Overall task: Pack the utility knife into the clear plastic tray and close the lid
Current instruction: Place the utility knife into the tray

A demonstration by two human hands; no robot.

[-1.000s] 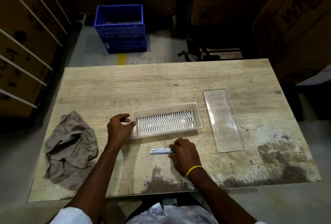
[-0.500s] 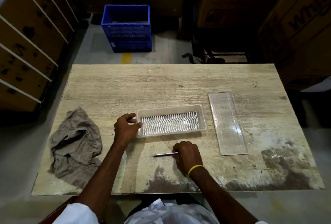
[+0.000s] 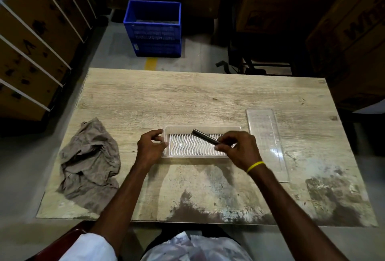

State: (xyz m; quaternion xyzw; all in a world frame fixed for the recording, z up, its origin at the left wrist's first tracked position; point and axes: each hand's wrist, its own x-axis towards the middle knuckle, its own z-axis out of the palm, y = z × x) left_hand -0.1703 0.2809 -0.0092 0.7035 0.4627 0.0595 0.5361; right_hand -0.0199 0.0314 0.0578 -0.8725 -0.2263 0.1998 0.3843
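Observation:
A clear plastic tray (image 3: 179, 130) with a wavy ribbed floor lies in the middle of the wooden table. My right hand (image 3: 239, 149) hovers over its right half and pinches a slim dark utility knife (image 3: 205, 136), which slants up and to the left above the tray floor. My left hand (image 3: 150, 148) grips the tray's left rim with thumb and fingers. The clear lid (image 3: 267, 141) lies flat on the table just right of the tray, lengthwise away from me.
A crumpled grey-brown cloth (image 3: 89, 162) lies on the table's left side. Past the table's far edge a blue crate (image 3: 153, 28) stands on the floor. Cardboard boxes line the left, back and right.
My right hand lifted the knife off the table in front of the tray and carried it up over the tray. My left hand stayed on the tray's left end.

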